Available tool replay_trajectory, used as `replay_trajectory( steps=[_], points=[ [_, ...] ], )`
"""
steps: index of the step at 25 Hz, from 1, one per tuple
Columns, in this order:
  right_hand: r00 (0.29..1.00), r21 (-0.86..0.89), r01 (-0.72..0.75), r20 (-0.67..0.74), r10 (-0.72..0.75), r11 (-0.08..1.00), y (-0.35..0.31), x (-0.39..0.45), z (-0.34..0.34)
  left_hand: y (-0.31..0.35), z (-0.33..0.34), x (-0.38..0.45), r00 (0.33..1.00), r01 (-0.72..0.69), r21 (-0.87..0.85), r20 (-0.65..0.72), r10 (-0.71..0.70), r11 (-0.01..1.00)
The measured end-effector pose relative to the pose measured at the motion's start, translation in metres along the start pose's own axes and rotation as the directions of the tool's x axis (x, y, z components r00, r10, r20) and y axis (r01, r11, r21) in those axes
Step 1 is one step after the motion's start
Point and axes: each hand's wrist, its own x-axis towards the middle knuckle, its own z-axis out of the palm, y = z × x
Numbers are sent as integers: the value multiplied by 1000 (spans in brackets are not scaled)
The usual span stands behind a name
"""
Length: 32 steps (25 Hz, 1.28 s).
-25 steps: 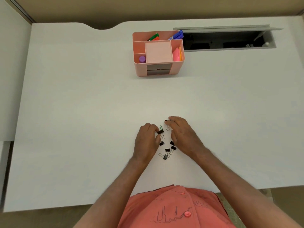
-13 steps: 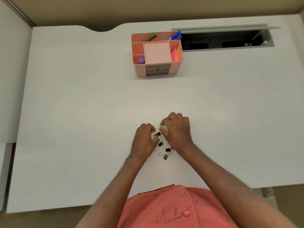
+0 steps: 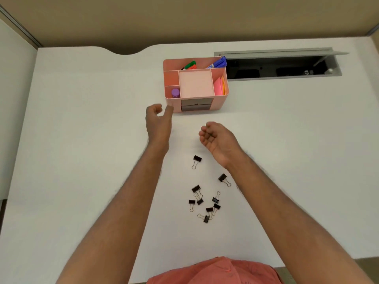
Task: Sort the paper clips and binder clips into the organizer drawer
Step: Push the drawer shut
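Head view, near to far. Coral shirt [image 3: 215,271] at bottom edge, both bare forearms stretched out over white desk [image 3: 82,160]. Black binder clips [image 3: 203,201] scattered loose on the desk between the forearms: a tight cluster nearest, one single [image 3: 223,178] just beside the right wrist, another single [image 3: 196,160] farther out. Right hand [image 3: 219,138] above the desk beyond the clips, palm turned up and leftward, fingers curled in; whether it holds anything, cannot tell. Left hand [image 3: 158,124] farther forward, blurred, fingers loosely spread, nothing visibly held, thumb tip close to the organizer's near left corner. Pink organizer [image 3: 220,99] upright; its two grey drawers [image 3: 195,104] are closed. Top compartments hold markers, sticky notes, purple cap. Beyond right, open cable hatch [image 3: 283,66] in the desk.
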Motion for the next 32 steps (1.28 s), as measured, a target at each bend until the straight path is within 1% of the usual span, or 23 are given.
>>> replay_trajectory(
  steps=[2,4,9,12,15,22,23,24,25,26,27,28,29,30,31,32],
  points=[
    [998,190,-68,12,67,979,-16,14,17,11,11,21,998,63,-39,20,-62,997],
    [994,296,-111,29,107,949,-25,27,31,15,19,31,995,91,-63,51,-88,994],
    [982,399,-188,43,187,898,-27,47,49,10,28,37,997,43,-127,75,-34,991],
    [979,461,-200,55,197,865,-22,49,53,9,29,37,998,4,-157,63,6,988],
    [978,457,-200,45,202,867,-14,48,53,6,28,38,998,-3,-169,65,14,986],
    [980,333,-177,-26,197,926,9,33,23,3,27,39,998,-14,-189,49,24,982],
    [982,289,-167,-41,186,943,9,32,19,3,27,40,998,-13,-189,51,23,982],
    [983,208,-152,-66,169,966,8,29,16,3,27,40,998,-13,-189,51,23,982],
    [986,87,-126,-100,135,988,8,25,13,3,27,39,998,-13,-187,51,23,982],
    [989,-58,-81,-127,73,995,7,20,12,4,27,39,998,-14,-187,53,24,982],
    [990,-212,-2,-136,-27,977,6,14,11,4,27,39,998,-15,-192,55,26,981],
    [979,-367,113,-117,-166,923,3,8,13,4,27,39,998,-15,-197,58,27,980],
    [941,-519,256,-58,-333,815,-1,2,16,4,27,40,998,-15,-200,60,27,980],
    [872,-656,394,45,-487,644,-7,1,20,3,27,40,998,-13,-198,59,25,980],
    [786,-768,483,169,-595,419,-13,3,22,3,27,41,998,-12,-194,58,24,981],
    [705,-846,504,288,-649,172,-18,10,25,3,27,40,998,-12,-191,57,24,982]
  ],
)
